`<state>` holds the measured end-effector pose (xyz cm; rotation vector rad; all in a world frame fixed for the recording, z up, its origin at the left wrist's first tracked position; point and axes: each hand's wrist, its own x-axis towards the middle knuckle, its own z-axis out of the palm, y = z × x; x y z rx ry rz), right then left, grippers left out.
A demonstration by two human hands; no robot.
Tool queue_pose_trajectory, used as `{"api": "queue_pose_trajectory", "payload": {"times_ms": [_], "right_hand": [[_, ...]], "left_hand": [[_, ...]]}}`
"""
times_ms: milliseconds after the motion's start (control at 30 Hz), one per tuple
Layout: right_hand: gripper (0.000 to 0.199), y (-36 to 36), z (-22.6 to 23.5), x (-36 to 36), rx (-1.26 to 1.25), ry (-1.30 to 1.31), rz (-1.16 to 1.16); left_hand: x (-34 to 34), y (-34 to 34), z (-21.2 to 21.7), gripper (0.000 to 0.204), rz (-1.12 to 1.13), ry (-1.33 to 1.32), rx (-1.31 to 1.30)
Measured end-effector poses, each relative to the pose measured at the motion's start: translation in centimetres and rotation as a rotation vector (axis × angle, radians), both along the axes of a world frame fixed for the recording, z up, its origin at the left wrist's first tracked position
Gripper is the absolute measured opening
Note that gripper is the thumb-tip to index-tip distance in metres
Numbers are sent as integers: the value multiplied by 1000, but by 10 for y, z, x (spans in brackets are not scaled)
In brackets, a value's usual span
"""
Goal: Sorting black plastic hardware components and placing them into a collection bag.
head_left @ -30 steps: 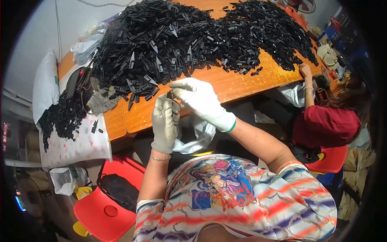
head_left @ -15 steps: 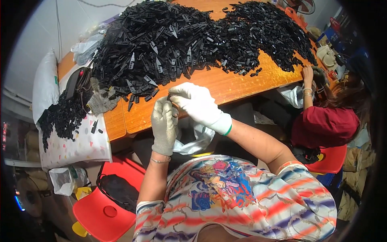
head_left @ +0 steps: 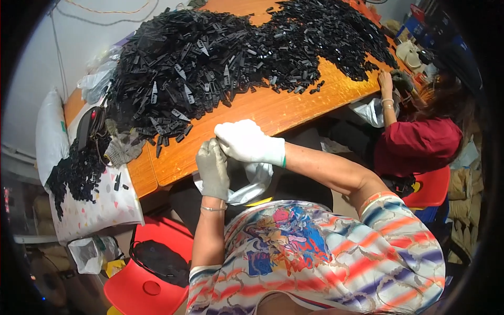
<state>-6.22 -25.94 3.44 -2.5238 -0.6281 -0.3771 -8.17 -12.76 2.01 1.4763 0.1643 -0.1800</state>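
My left hand, in a greyish knitted glove, is closed with its fingertips pressed up against my right hand. The right one, in a whiter glove with a green cuff edge, curls closed over the left fingertips. Whatever is between them is hidden by the gloves. Both hands are above the front edge of the orange wooden table. Beyond them lies a large heap of black plastic parts, many long and pointed, a few with greyish faces. Below the hands hangs a white plastic bag.
A second heap of small black parts spreads to the right. At left, more small pieces lie on a spotted cloth beside a spare glove. A red chair holds a black bag. A co-worker in a dark red top sits at right.
The small dark piece seen between my fingertips is now hidden, as my right hand has curled further over the left. The whole view has shifted slightly.
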Motion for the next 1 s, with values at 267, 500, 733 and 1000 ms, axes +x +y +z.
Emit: {"api": "queue_pose_trajectory", "payload": {"times_ms": [267,500,733,1000], "right_hand": [[13,-16,-15,8,-31,2,-106],[20,-28,-5,9,238,219,-220],[34,-57,11,2,812,803,117],[27,-27,12,-8,545,640,-42]], "left_hand": [[19,-21,-6,28,-69,-212,439],[26,-10,-5,26,-271,-382,45],[1,9,-13,15,-195,119,-425],[-15,3,-16,20,-278,213,-586]]}}
